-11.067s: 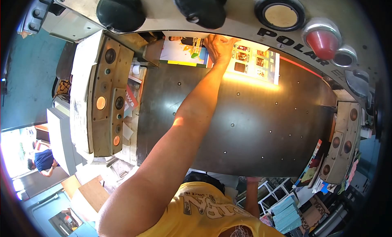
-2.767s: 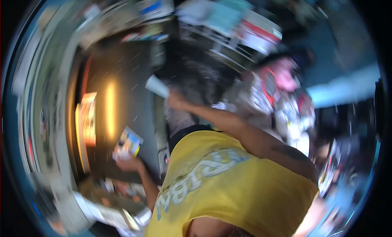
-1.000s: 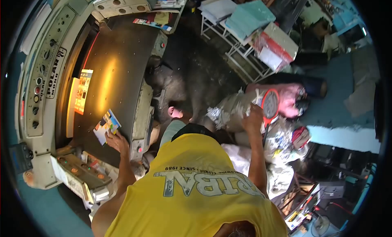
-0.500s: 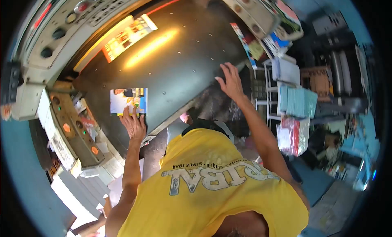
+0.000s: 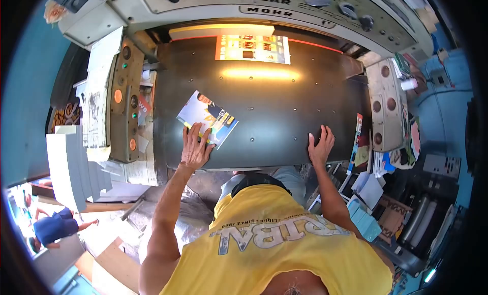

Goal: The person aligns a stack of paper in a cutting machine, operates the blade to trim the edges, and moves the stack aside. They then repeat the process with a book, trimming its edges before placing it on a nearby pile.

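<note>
left hand [image 5: 195, 149]: fingers spread on colour print [image 5: 210, 115], centre-left of frame | right hand [image 5: 319, 148]: fingers parted, counter [image 5: 274, 125] edge, centre-right

Blue wall [image 5: 25, 142] at the left — white daylight [image 5: 12, 197] below it, a glowing strip [image 5: 431, 274] at lower right.

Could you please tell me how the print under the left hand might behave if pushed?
The print would probably slide easily, since the table looks smooth and glossy. Lying flat, it seems unlikely to roll or tip. It looks thin, so likely light.
</note>
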`<state>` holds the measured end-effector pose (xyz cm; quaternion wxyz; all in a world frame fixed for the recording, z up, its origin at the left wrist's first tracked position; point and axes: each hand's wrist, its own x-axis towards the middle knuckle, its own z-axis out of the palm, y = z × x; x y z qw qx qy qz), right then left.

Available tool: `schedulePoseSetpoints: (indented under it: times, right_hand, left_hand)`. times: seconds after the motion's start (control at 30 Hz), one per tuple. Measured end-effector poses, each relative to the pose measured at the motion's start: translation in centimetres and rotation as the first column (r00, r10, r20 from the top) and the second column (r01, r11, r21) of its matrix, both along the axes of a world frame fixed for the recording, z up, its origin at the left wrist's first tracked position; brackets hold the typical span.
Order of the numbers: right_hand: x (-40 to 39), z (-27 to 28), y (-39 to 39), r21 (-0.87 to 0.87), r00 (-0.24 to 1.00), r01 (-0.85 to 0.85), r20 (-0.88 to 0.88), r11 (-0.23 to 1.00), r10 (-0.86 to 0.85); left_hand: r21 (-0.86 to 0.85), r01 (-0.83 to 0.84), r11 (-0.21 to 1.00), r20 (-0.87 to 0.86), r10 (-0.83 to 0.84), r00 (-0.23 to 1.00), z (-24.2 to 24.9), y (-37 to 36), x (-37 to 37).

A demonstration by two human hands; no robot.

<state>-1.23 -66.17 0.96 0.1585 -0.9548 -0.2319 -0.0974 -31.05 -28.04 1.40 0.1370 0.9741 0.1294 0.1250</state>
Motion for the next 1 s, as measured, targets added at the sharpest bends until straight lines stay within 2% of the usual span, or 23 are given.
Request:
schedulePoseSetpoints:
  times: [0.17, 0.33, 0.43, 0.47, 0.57, 0.7, 0.77, 0.83, 0.87, 0.97, 1.0]
  right_hand:
    - [0.4, -0.3, 0.0, -0.020, 1.000, -0.021, 0.009, 1.000, 0.021]
    - [0.2, 0.2, 0.1, -0.038, 0.999, -0.032, 0.000, 0.999, 0.032]
    - [0.2, 0.7, 0.7, -0.108, 0.991, -0.116, 0.053, 0.987, 0.122]
    - [0.8, 0.5, 1.4, -0.082, 0.981, -0.183, 0.049, 0.980, 0.187]
    - [3.9, 3.5, 9.8, 0.060, 0.880, -0.472, 0.080, 0.879, 0.468]
    - [9.8, 4.0, 23.7, 0.109, 0.731, -0.680, 0.040, 0.725, 0.681]
    - [12.6, 2.1, 29.2, -0.006, 0.697, -0.711, 0.118, 0.703, 0.707]
    - [14.3, -0.3, 32.1, -0.139, 0.744, -0.661, -0.003, 0.737, 0.668]
    - [14.4, -1.8, 32.2, -0.096, 0.749, -0.656, 0.038, 0.749, 0.661]
    - [12.7, -0.8, 30.2, -0.077, 0.751, -0.660, -0.033, 0.747, 0.660]
    - [12.0, -1.2, 29.4, -0.066, 0.753, -0.658, -0.011, 0.750, 0.658]
  left_hand:
    - [0.008, -0.114, 0.993, -0.008, 0.114, 0.993, -0.2, -0.1, 0.1]
    - [0.021, -0.135, 0.991, -0.084, 0.136, 0.987, 0.0, -0.1, 0.2]
    - [0.016, -0.168, 0.986, -0.084, 0.168, 0.982, -0.1, 0.5, 0.5]
    - [0.023, -0.192, 0.981, -0.081, 0.194, 0.978, -0.2, 0.6, 0.6]
    - [0.020, -0.292, 0.956, -0.073, 0.293, 0.953, -0.7, 1.0, 1.5]
    - [0.114, -0.329, 0.937, -0.159, 0.344, 0.925, -0.1, 2.7, 6.2]
    - [0.135, -0.340, 0.931, -0.195, 0.361, 0.912, -0.6, 2.6, 8.4]
    - [0.136, -0.371, 0.919, -0.188, 0.391, 0.901, -1.1, 1.6, 9.7]
    - [0.130, -0.412, 0.902, -0.182, 0.430, 0.884, -1.3, 0.6, 10.2]
    - [0.136, -0.521, 0.842, -0.175, 0.538, 0.824, -2.3, -2.7, 10.7]
    - [0.064, -0.548, 0.834, -0.160, 0.551, 0.819, -1.3, -4.0, 10.8]
